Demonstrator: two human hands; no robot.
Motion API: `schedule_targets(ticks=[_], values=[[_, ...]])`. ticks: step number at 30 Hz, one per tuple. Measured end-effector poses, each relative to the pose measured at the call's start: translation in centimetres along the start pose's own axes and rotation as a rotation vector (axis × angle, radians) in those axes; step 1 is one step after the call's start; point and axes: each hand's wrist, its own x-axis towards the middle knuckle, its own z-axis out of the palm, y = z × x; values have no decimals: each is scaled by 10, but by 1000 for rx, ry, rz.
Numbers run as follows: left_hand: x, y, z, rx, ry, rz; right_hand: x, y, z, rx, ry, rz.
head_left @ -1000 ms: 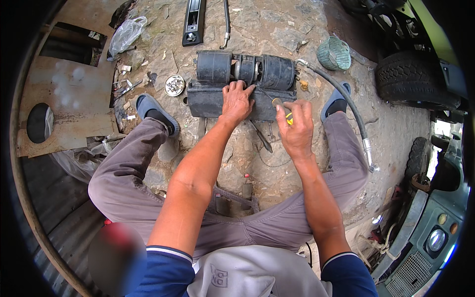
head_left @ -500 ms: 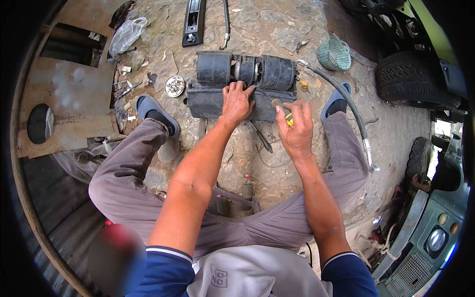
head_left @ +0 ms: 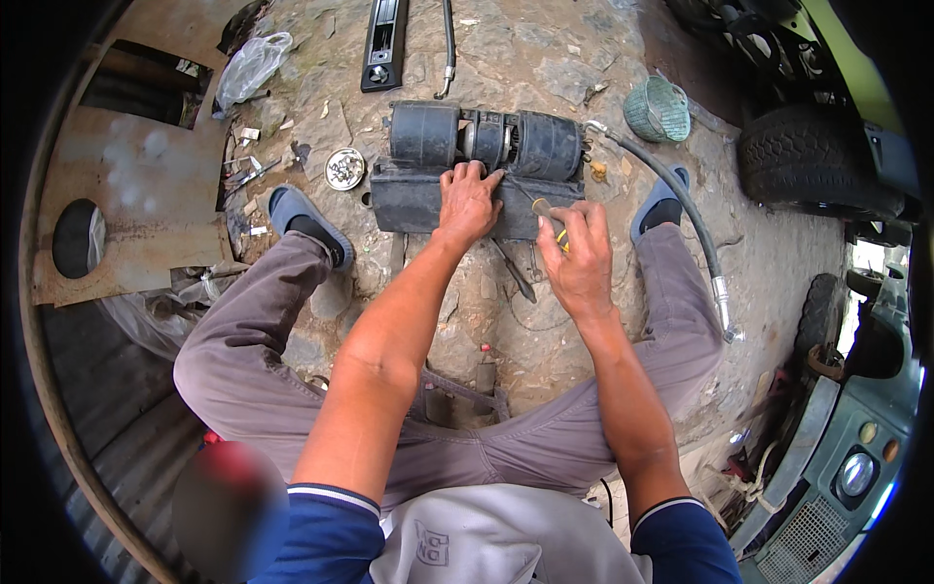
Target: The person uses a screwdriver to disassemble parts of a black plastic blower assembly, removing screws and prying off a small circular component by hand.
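Observation:
A black plastic blower housing (head_left: 428,206) with two rounded drum-like sections and a motor between them lies on the ground between my feet. My left hand (head_left: 469,202) presses on its middle, fingers bent over the ridge and thumb spread to the right. In my right hand (head_left: 581,255), a screwdriver (head_left: 541,207) with a yellowish handle is held. Its thin shaft slants up and left toward the housing, close to my left thumb. Exactly where the tip touches cannot be made out. Another dark-handled tool (head_left: 523,282) lies on the ground just below the housing.
A round dish of small metal parts (head_left: 344,169) stands left of the housing. A black hose (head_left: 693,209) curves along the right, beside a green basket (head_left: 657,109). Beyond are a tyre (head_left: 817,161), a long black panel (head_left: 382,44) and a rusty metal sheet (head_left: 146,195).
My right hand and the screwdriver have shifted slightly left and down, with a small turn of the fingers. My left hand stays on the housing.

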Motion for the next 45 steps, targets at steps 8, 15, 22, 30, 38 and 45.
schedule_targets(ticks=[8, 15, 22, 30, 38, 45], values=[[0, 2, -3, -5, 1, -2, 1, 0, -1, 1, -4, 27], [0, 2, -3, -4, 1, 0, 1, 1, 0, 8, 10, 48], [-1, 2, -4, -3, -1, 0, 0, 10, 1, -30, 43, 65], [0, 2, -3, -10, 8, 8, 6, -7, -1, -1, 11, -57], [0, 0, -3, -17, 7, 4, 11, -24, -19, -241, -443, 401], [0, -1, -2, -24, 20, 20, 13, -37, -24, -295, -377, 271]])
